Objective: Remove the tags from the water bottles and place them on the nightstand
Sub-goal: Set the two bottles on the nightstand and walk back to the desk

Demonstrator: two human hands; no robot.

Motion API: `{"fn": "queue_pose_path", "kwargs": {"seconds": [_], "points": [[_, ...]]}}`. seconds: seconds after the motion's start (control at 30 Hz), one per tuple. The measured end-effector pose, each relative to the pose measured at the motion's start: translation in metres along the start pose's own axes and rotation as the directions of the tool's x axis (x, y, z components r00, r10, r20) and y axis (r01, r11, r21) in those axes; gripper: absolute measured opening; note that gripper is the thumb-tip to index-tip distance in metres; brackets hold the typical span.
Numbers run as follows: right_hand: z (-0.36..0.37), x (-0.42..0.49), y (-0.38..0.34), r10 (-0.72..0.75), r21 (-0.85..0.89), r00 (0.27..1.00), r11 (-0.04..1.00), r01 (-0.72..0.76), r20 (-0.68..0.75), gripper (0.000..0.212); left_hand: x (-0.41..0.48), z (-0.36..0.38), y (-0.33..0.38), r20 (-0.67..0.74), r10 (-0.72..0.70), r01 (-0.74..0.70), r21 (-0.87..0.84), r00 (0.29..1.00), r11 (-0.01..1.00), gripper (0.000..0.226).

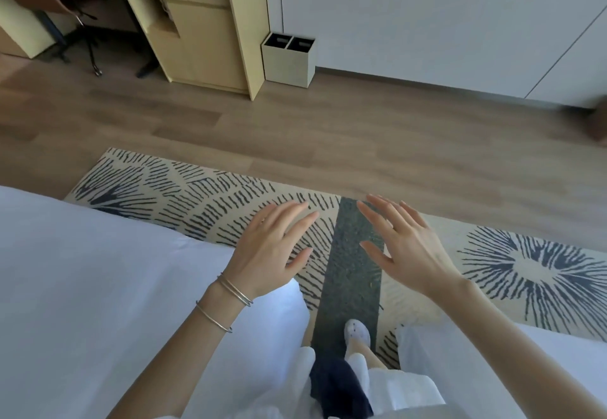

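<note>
A: bottles, tags, nightstand?
B: none in frame, so can't say how they look. Only the bed (pixel 82 287) edge, patterned rug (pixel 197 202), wood floor (pixel 328 129).
A: hands?
B: both empty: left hand (pixel 276 248) and right hand (pixel 404 248), fingers spread, hovering over the rug.
A: handling?
B: my guess: tags are light, flimsy, tearable. Pinch at the neck loop and steady the bottle body.

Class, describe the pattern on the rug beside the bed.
Beige rug with dark starburst strokes, crossed by one plain dark stripe; shows best in the head view.
</note>
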State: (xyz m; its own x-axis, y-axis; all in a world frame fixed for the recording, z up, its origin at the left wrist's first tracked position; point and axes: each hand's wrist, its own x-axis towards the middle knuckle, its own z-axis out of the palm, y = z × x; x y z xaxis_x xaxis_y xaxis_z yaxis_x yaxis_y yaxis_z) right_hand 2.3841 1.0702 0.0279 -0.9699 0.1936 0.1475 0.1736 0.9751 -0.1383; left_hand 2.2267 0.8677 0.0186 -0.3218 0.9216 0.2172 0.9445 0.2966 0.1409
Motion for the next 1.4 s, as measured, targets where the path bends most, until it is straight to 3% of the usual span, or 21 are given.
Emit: {"fn": "queue_pose_path", "kwargs": {"seconds": [0.3, 0.47, 0.63, 0.97, 1.13, 1.4], "points": [[0.024, 0.090, 0.105, -0.048, 0.031, 0.996, 0.998, 0.046, 0.072, 0.055, 0.114, 0.046, -0.034, 0.065, -0.114, 0.114, 0.006, 0.991, 0.993, 0.051], [0.017, 0.159, 0.171, -0.094, 0.025, 0.987, 0.995, 0.091, 0.127, 0.056, 0.187, 0.059, -0.044, 0.024, -0.232, 0.233, -0.027, 0.972, 0.972, 0.050], [0.010, 0.237, 0.209, -0.188, 0.021, 0.978, 0.982, 0.187, 0.090, 0.056, 0.240, 0.060, -0.064, -0.029, -0.335, 0.334, -0.023, 0.942, 0.942, 0.050], [0.053, 0.366, 0.202, -0.383, 0.103, 0.915, 0.923, 0.371, 0.130, 0.056, 0.269, 0.070, -0.158, -0.005, -0.515, 0.515, 0.028, 0.857, 0.857, 0.051], [0.071, 0.459, 0.183, -0.455, 0.100, 0.876, 0.890, 0.444, 0.161, 0.054, 0.282, 0.065, -0.238, -0.006, -0.580, 0.580, 0.037, 0.814, 0.814, 0.052], [0.082, 0.616, 0.124, -0.570, 0.124, 0.818, 0.820, 0.559, 0.082, 0.049, 0.306, 0.029, -0.372, -0.068, -0.621, 0.624, 0.057, 0.781, 0.779, 0.050]]}}
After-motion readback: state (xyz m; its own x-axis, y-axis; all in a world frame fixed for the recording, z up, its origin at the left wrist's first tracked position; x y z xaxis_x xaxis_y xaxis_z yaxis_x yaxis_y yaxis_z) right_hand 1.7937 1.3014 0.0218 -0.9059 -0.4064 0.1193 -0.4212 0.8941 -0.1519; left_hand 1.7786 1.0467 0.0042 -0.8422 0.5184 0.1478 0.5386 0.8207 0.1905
